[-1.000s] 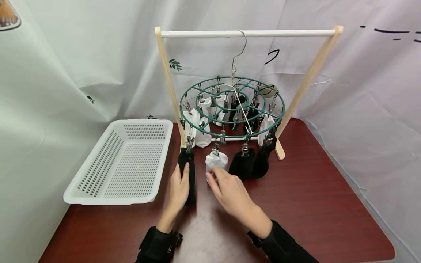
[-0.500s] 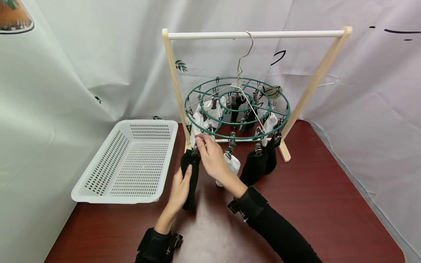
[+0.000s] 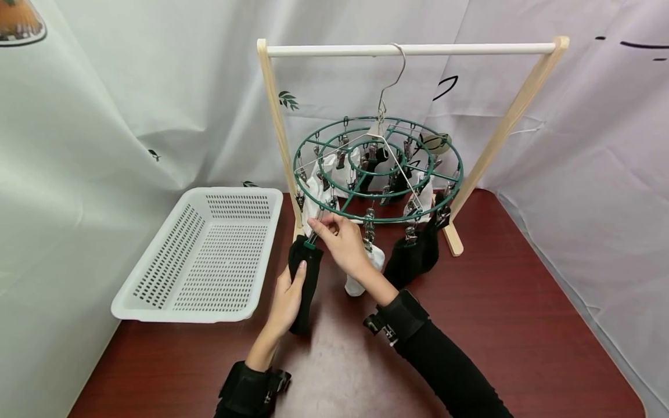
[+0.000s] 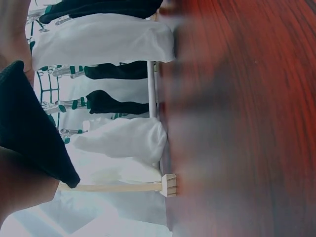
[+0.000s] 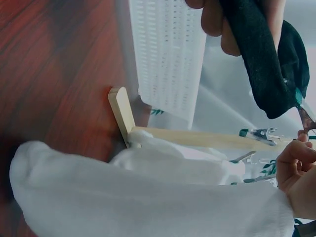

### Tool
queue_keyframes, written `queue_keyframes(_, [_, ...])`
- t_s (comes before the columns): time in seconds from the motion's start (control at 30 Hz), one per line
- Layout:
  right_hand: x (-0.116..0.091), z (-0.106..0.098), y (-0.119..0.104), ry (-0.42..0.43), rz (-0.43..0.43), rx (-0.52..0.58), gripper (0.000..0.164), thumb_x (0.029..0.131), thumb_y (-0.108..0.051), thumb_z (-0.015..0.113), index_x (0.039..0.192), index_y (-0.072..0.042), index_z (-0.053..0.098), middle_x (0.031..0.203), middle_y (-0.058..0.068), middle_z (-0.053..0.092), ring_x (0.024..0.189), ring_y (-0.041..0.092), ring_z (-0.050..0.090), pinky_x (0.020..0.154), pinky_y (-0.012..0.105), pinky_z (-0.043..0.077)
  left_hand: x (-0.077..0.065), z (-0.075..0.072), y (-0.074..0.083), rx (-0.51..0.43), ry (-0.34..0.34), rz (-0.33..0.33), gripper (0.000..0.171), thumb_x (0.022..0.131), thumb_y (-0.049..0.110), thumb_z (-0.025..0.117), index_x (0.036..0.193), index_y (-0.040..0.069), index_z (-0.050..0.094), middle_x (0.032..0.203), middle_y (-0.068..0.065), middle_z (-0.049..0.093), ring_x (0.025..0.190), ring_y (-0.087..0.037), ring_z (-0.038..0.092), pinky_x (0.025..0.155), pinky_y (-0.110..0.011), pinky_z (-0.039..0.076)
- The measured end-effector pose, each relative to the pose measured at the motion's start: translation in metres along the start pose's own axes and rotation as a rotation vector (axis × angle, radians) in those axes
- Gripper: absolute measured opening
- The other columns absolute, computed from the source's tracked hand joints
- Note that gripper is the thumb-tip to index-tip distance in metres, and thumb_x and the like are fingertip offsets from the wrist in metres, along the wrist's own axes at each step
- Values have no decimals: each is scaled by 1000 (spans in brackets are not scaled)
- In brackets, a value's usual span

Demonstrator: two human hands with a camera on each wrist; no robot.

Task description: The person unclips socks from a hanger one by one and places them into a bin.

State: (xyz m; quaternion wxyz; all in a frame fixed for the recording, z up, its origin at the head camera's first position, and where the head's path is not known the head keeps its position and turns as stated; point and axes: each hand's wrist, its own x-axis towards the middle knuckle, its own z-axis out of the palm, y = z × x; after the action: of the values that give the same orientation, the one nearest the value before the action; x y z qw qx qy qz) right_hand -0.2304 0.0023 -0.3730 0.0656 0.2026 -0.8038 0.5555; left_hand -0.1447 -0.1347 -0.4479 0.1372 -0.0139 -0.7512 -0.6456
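My left hand [image 3: 284,299] grips a black sock [image 3: 312,273] that hangs at the front left of a round green clip hanger [image 3: 373,219]. Thumb and fingers of my right hand [image 3: 346,247] pinch the metal clip [image 3: 312,239] at the sock's top edge. In the right wrist view, the green tip of this clip [image 5: 302,106] meets the folded top of the black sock [image 5: 252,59]. A white sock [image 3: 358,281] hangs just below my right wrist. Beside it is a black sock [image 3: 413,261] on another clip.
A white perforated basket [image 3: 180,315] stands left on the dark red table [image 3: 496,337]. The hanger hooks over the white bar [image 3: 470,50] of a wooden-legged rack [image 3: 506,128]. More white and black socks hang toward the back. White cloth [image 3: 209,87] forms the backdrop.
My right hand has risen leftward from the front white sock to the clip over the black sock. That white sock swung right. My left hand keeps its grip; the head view shifted slightly.
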Motion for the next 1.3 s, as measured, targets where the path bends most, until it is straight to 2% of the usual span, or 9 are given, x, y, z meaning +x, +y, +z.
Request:
queue_keyframes(0.23, [-1,-1,-1,24,2,16,31,98,-35,68,90,-5,69,67,-1,52,60,15,47,57,27,37,-3,0,3,29,-1,13,42,110,23,43,145,-1,48,131,-19,61,108,-20,57,90,-29,47])
queue_keyframes(0.4, [-2,1,-2,51,-13,46,29,96,-30,71,92,-2,69,67,0,54,61,14,49,58,25,38,-8,-3,10,57,10,-19,42,111,23,42,144,-3,47,130,-21,61,107,-23,57,89,-33,48])
queue_keyframes(0.57, [-1,4,0,66,6,85,27,95,-28,74,91,-1,68,68,-1,56,60,12,50,57,24,40,-16,-12,32,147,37,-52,43,111,23,40,144,-4,46,118,-21,61,97,-24,57,83,-37,48])
queue_keyframes(0.73, [2,4,3,68,27,110,29,92,-31,76,92,-3,68,70,0,59,61,11,51,58,24,41,-8,-33,66,238,40,-41,44,111,24,39,147,0,44,117,-23,60,97,-29,57,85,-43,48])
queue_keyframes(0.87, [2,4,6,88,40,143,31,90,-32,79,93,-2,69,74,1,61,65,13,54,59,24,42,10,-63,94,361,14,-30,48,111,27,37,152,2,38,134,-27,54,119,-36,54,101,-54,44])
queue_keyframes(0.93, [3,4,7,101,43,157,32,88,-33,80,94,-3,69,76,2,62,67,13,56,60,24,44,24,-79,102,439,10,-19,46,111,28,35,147,0,40,131,-27,54,119,-38,53,102,-57,41])
queue_keyframes(1.0, [2,1,10,118,43,167,33,87,-33,81,95,-3,69,77,2,62,68,14,57,61,23,44,42,-92,104,527,-1,6,39,111,28,34,135,-1,45,111,-25,56,104,-38,55,91,-55,44])
queue_keyframes(1.1, [2,-2,12,132,25,161,32,87,-32,82,95,-3,69,76,2,62,68,15,57,61,23,45,70,-107,97,650,-42,27,28,111,23,33,117,-2,45,90,-19,49,84,-36,51,74,-50,42])
queue_keyframes(1.3, [2,-6,11,136,5,80,33,88,-36,80,94,-4,70,73,1,61,66,15,55,61,25,44,119,-128,58,900,-228,18,24,111,15,32,110,-6,43,89,-25,55,81,-43,59,69,-53,46])
